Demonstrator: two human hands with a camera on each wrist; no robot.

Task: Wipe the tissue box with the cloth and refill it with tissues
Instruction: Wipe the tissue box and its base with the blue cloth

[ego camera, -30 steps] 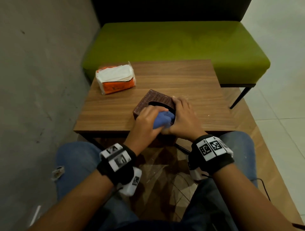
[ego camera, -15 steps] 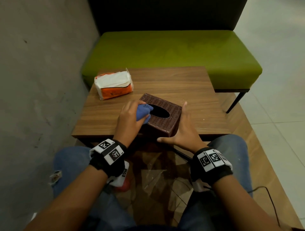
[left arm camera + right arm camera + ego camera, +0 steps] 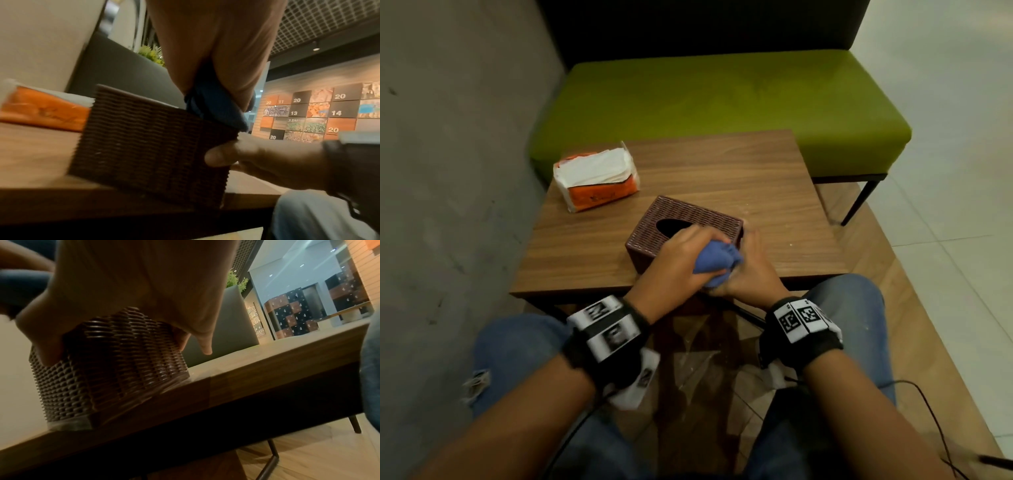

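Note:
A brown woven tissue box (image 3: 681, 219) with an oval slot stands near the front edge of the wooden table (image 3: 722, 171). My left hand (image 3: 681, 253) grips a bunched blue cloth (image 3: 717, 260) and presses it on the box's top at the near right corner. My right hand (image 3: 751, 270) holds that same corner, thumb on the near face and fingers along the right side. In the left wrist view the cloth (image 3: 216, 110) sits on the box (image 3: 148, 146) above the right thumb (image 3: 224, 155). An opened orange tissue pack (image 3: 595, 178) lies at the table's far left.
A green bench (image 3: 722, 102) with a dark backrest stands behind the table. A grey wall (image 3: 448, 171) runs close along the left. My knees in jeans (image 3: 517, 342) are at the table's front edge. Cables trail from both wristbands.
My left hand has swept the cloth from the box's left end across the top to its near right corner. The right hand has closed in on that corner.

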